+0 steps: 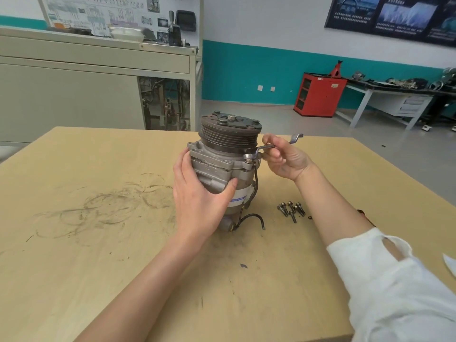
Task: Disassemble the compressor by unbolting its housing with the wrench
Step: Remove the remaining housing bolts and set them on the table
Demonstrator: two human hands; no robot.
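Steel wrench pinched by right hand beside ribbed grey compressor

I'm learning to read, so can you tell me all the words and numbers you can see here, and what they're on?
Nothing here can be read for sure.
The white label on the compressor: blue print, too blurred.
The wall chart: too small.
The dark posters: white lines, blurred.
The stickers on the red cabinet: too small.
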